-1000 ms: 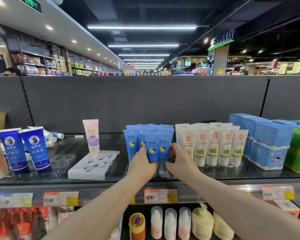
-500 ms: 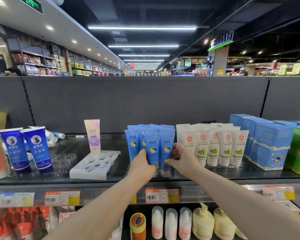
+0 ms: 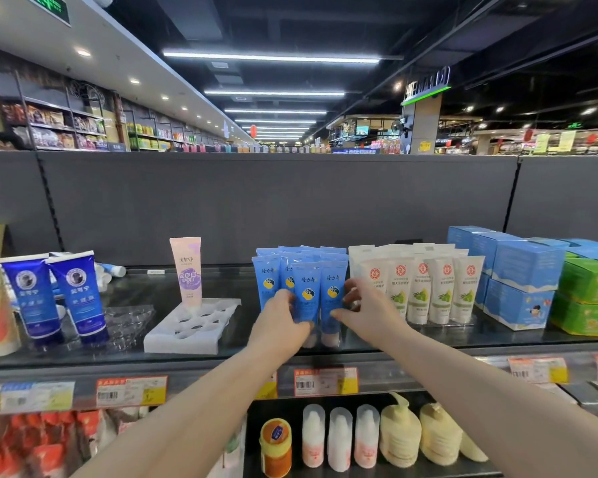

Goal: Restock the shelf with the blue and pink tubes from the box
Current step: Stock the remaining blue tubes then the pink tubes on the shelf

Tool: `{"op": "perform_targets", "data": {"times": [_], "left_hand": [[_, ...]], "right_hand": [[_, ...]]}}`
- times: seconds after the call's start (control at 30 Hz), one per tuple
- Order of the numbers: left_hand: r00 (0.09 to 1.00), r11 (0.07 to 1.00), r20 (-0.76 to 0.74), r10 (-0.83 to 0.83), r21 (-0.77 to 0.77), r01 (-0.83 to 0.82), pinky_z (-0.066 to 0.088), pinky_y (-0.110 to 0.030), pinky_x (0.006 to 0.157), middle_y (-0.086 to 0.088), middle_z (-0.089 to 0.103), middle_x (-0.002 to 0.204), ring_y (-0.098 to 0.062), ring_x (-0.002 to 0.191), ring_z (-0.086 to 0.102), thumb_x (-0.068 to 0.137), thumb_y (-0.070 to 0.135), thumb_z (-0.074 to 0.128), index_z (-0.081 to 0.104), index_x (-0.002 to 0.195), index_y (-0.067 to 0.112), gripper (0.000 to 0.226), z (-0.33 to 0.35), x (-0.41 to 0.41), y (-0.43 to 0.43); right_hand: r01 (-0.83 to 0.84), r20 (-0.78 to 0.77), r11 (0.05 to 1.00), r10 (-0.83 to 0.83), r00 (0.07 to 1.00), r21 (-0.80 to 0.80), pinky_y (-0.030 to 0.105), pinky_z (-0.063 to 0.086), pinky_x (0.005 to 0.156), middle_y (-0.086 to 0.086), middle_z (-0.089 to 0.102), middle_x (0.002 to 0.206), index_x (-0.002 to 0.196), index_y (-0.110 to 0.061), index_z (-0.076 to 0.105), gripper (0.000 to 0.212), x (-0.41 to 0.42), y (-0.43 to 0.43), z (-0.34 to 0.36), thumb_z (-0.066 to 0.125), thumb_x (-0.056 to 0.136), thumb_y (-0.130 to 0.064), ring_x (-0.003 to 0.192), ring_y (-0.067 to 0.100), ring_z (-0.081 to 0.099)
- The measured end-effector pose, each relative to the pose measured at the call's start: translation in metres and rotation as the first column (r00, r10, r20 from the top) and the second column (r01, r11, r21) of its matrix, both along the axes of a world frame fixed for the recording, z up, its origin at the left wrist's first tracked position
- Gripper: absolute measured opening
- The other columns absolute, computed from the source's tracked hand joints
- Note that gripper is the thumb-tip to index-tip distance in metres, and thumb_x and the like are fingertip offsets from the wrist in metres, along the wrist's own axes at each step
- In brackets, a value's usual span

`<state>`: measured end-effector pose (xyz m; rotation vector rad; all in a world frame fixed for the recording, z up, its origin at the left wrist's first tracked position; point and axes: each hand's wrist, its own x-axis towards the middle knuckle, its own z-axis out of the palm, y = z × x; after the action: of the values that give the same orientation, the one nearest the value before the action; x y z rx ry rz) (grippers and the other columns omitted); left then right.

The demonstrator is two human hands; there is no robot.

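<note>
Several light blue tubes [image 3: 306, 284] stand cap-down in a tight cluster at the middle of the glass shelf [image 3: 221, 343]. My left hand [image 3: 280, 322] holds the front tubes from the left, fingers curled round them. My right hand [image 3: 363, 310] holds the rightmost front tube from the right, thumb low on its front. One pink tube [image 3: 187, 270] stands upright at the back of a white holed tray [image 3: 190, 326], left of the blue cluster. The box is not in view.
Two dark blue tubes [image 3: 63, 298] stand at the left beside a clear plastic tray [image 3: 128, 322]. White tubes [image 3: 425, 288] stand close to the right of the blue ones, then blue boxes [image 3: 522, 281] and green boxes [image 3: 587, 298]. Bottles fill the lower shelf.
Both hands have stayed on the front blue tubes. The right hand has slid a little to the right and opened its grip wider, and the front tubes stand straighter.
</note>
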<state>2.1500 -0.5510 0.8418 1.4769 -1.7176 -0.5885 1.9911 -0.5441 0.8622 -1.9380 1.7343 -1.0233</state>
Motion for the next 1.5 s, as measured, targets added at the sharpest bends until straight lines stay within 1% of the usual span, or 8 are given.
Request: {"op": "perform_targets", "data": {"times": [0.13,0.27,0.43,0.7,0.83,1.07,1.2,1.5], "left_hand": [[0.973,0.972,0.219,0.072,-0.233,-0.019,0.045,-0.037,0.092,-0.002,0.05,0.121,-0.02,0.107,0.049,0.085,0.03,0.063,0.045,0.122,0.016,0.043,0.026,0.015,0.011],[0.809,0.903,0.55,0.205,-0.425,0.061,0.037,-0.035,0.096,-0.001,0.043,0.131,-0.023,0.12,0.04,0.089,0.044,0.05,0.037,0.135,0.018,0.055,0.063,0.028,0.026],[0.645,0.9,0.74,0.192,-0.395,0.185,0.022,-0.044,0.111,-0.004,0.029,0.145,-0.027,0.137,0.021,0.087,0.058,0.043,0.024,0.144,0.022,0.07,0.085,0.034,0.043],[0.582,0.906,0.813,0.026,-0.265,0.33,0.006,-0.053,0.116,-0.007,0.006,0.158,-0.032,0.145,-0.005,0.09,0.061,0.035,0.005,0.15,0.02,0.078,0.076,0.012,0.084],[0.589,0.895,0.808,-0.019,-0.249,0.37,0.004,-0.055,0.116,-0.008,0.005,0.158,-0.033,0.145,-0.005,0.09,0.06,0.038,0.003,0.15,0.02,0.08,0.068,-0.002,0.11],[0.591,0.85,0.8,-0.108,-0.235,0.472,0.002,-0.054,0.116,-0.009,0.001,0.158,-0.034,0.145,-0.004,0.088,0.061,0.039,0.002,0.15,0.018,0.083,0.063,-0.061,0.174],[0.587,0.8,0.788,-0.187,-0.225,0.557,0.006,-0.052,0.115,-0.006,0.009,0.157,-0.032,0.145,0.001,0.089,0.058,0.04,0.01,0.148,0.02,0.077,0.048,-0.126,0.236],[0.42,0.609,0.807,-0.416,-0.096,0.787,0.011,-0.053,0.116,-0.005,0.014,0.157,-0.031,0.145,0.005,0.088,0.061,0.041,0.009,0.149,0.021,0.08,0.012,-0.293,0.42]], "right_hand": [[0.099,-0.173,0.987,-0.121,0.977,-0.128,0.034,0.043,0.094,0.001,0.05,0.132,0.134,-0.017,0.04,0.053,-0.004,0.016,0.024,0.061,0.088,-0.032,0.118,0.019,0.049],[0.071,-0.489,0.956,-0.208,0.847,-0.284,0.038,0.038,0.101,0.002,0.044,0.139,0.136,-0.019,0.04,0.051,0.0,0.038,0.051,0.054,0.09,-0.036,0.128,0.024,0.042],[0.112,-0.673,0.961,-0.258,0.693,-0.253,0.043,0.03,0.11,0.0,0.034,0.147,0.142,-0.022,0.032,0.059,0.007,0.072,0.066,0.052,0.09,-0.041,0.138,0.023,0.027],[0.313,-0.73,0.934,-0.334,0.596,-0.172,0.051,0.023,0.114,0.003,0.027,0.152,0.146,-0.022,0.025,0.065,-0.008,0.139,0.065,0.049,0.09,-0.044,0.14,0.027,0.022],[0.368,-0.709,0.914,-0.375,0.598,-0.173,0.048,0.02,0.114,0.002,0.025,0.152,0.147,-0.023,0.021,0.065,-0.023,0.175,0.062,0.048,0.09,-0.04,0.142,0.024,0.019],[0.487,-0.711,0.862,-0.431,0.555,-0.142,0.049,0.021,0.115,0.001,0.025,0.153,0.146,-0.023,0.024,0.065,-0.078,0.267,0.051,0.048,0.091,-0.049,0.144,0.024,0.018],[0.604,-0.726,0.789,-0.479,0.494,-0.109,0.049,0.019,0.115,0.002,0.02,0.156,0.147,-0.023,0.022,0.068,-0.134,0.351,0.04,0.047,0.091,-0.052,0.145,0.025,0.014],[0.83,-0.732,0.558,-0.575,0.365,-0.024,0.049,0.019,0.115,0.003,0.027,0.153,0.145,-0.024,0.024,0.062,-0.252,0.583,0.011,0.045,0.092,-0.047,0.144,0.026,0.016]]}}
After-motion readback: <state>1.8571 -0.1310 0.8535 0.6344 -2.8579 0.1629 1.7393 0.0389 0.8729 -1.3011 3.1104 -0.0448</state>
